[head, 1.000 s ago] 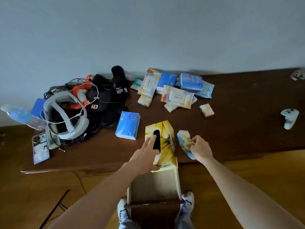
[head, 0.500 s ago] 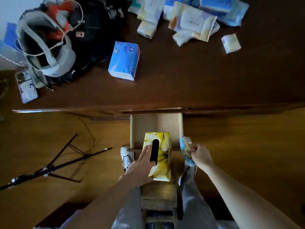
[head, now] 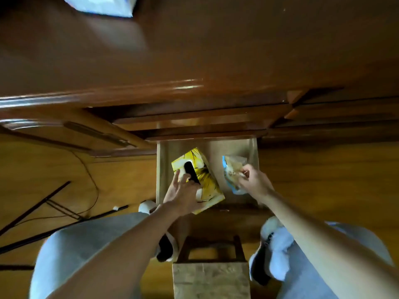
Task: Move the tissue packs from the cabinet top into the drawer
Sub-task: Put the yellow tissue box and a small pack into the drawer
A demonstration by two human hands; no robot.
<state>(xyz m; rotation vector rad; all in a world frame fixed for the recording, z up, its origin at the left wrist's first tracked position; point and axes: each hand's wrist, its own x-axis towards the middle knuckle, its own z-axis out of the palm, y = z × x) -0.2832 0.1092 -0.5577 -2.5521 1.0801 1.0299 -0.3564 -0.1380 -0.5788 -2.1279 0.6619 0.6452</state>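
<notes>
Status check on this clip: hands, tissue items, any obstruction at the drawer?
Left hand grips yellow tissue box, right hand pinches blue tissue pack. Both over open drawer, not released. Nothing blocking.

Both arms extended forward and down. Left hand (head: 183, 192) gripping, fingers spread; right hand (head: 253, 182) pinching with curled fingers.

A room in a home, by the look of it: a glossy dark wooden cabinet (head: 194, 50) with an open drawer (head: 160, 169), warm wooden floor (head: 64, 169), loose black cable (head: 90, 180) trailing there, and a person in grey trousers and white sneakers (head: 274, 251)
</notes>
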